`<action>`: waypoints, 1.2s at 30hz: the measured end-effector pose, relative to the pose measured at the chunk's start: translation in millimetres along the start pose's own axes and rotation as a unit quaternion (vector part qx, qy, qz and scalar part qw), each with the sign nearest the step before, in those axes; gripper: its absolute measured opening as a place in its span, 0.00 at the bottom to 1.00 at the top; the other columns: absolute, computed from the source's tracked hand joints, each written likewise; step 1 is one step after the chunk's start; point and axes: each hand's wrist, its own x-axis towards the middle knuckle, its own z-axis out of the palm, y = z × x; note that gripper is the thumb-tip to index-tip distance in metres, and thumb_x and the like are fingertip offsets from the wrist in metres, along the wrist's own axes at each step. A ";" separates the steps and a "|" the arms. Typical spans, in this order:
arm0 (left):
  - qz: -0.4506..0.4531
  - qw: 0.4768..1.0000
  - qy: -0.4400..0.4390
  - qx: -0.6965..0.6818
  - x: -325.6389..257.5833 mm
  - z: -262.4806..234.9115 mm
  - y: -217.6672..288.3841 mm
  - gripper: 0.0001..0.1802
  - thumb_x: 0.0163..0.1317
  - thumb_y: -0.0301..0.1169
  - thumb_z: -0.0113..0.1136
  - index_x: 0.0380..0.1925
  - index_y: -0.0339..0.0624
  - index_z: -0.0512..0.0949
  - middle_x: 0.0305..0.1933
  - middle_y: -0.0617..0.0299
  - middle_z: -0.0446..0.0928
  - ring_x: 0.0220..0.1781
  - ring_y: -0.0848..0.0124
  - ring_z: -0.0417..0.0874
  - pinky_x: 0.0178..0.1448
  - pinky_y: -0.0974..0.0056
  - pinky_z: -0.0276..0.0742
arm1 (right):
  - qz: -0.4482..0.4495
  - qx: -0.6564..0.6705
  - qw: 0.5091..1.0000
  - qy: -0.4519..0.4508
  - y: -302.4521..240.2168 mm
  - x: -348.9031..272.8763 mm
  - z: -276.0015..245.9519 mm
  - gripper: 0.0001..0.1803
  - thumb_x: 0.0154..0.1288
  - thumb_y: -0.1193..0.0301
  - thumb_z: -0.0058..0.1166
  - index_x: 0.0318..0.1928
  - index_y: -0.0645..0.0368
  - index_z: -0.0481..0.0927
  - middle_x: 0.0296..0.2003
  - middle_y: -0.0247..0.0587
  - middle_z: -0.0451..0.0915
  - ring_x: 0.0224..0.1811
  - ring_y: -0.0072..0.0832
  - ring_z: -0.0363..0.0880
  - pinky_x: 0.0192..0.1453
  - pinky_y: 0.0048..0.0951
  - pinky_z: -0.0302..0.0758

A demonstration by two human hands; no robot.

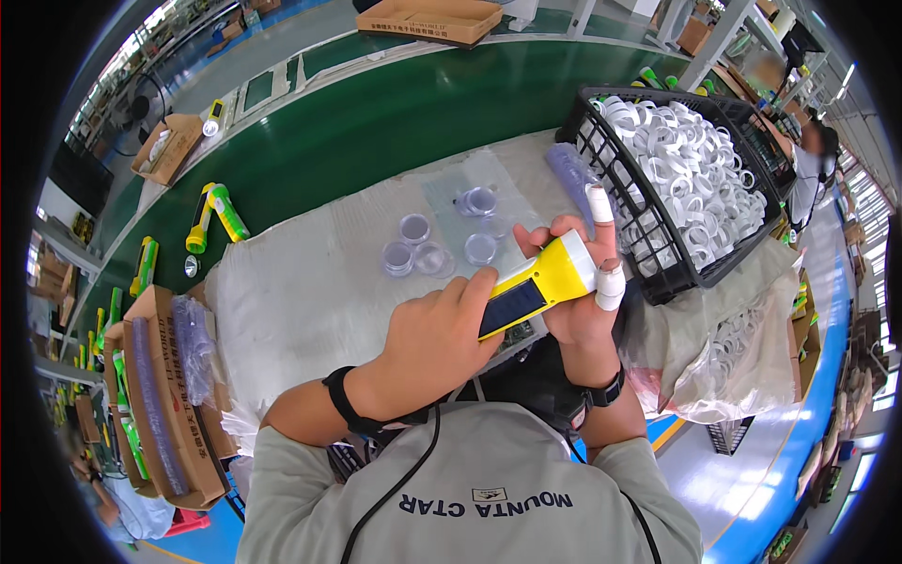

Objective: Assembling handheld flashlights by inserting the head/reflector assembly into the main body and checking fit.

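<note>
A yellow flashlight (554,274) with a dark solar panel on its side and a white rim at its head lies across both hands above the work surface. Closed round the panel end is my left hand (434,334). My right hand (584,318) cups the head end, its fingers curled about the white rim; two of its fingers wear white wraps. Beyond the flashlight, several clear round plastic cups (413,227) stand on the whitish mat (310,282). Part of a green circuit board (519,331) shows under the flashlight.
A black crate (648,202) full of white rings stands at the right. Rolled clear plastic (570,171) leans by it. Finished-looking flashlights (224,211) lie on the green bench (376,122). Cardboard boxes (193,404) stand at the left. Another person (816,164) works at far right.
</note>
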 end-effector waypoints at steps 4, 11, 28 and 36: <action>-0.002 1.000 -0.020 0.022 1.7 -4.9 8.0 0.30 0.45 0.35 0.68 0.49 0.41 0.68 0.34 0.54 0.79 0.31 0.56 0.82 0.31 0.58 0.76 | 0.016 0.031 0.999 0.014 -3.0 0.5 -0.3 0.49 0.56 0.40 0.53 0.70 0.49 0.46 0.43 0.38 0.72 0.48 0.36 0.75 0.66 0.55 0.61; -0.051 0.981 -0.061 -0.176 14.5 30.1 -19.2 0.29 0.45 0.29 0.67 0.49 0.40 0.68 0.42 0.51 0.75 0.41 0.55 0.79 0.44 0.56 0.75 | -0.171 -0.234 0.922 -0.258 -7.2 -7.5 15.3 0.70 0.44 0.51 0.72 0.70 0.48 0.25 0.44 0.46 0.73 0.48 0.41 0.77 0.65 0.53 0.60; 0.064 0.953 -0.096 -0.280 49.4 47.2 -19.4 0.31 0.50 0.28 0.68 0.55 0.42 0.66 0.57 0.48 0.70 0.59 0.53 0.72 0.61 0.55 0.68 | -0.067 -0.110 0.980 -0.154 -23.7 -13.0 3.2 0.53 0.56 0.47 0.55 0.71 0.49 0.35 0.49 0.52 0.71 0.56 0.42 0.70 0.68 0.49 0.56; -0.175 0.982 -0.072 0.000 71.5 11.6 -41.8 0.30 0.48 0.39 0.66 0.50 0.41 0.68 0.43 0.48 0.78 0.44 0.52 0.80 0.47 0.55 0.75 | -0.065 -0.355 0.930 0.070 21.7 -26.2 -111.2 0.32 0.66 0.65 0.47 0.66 0.66 0.53 0.62 0.49 0.58 0.67 0.39 0.56 0.72 0.40 0.47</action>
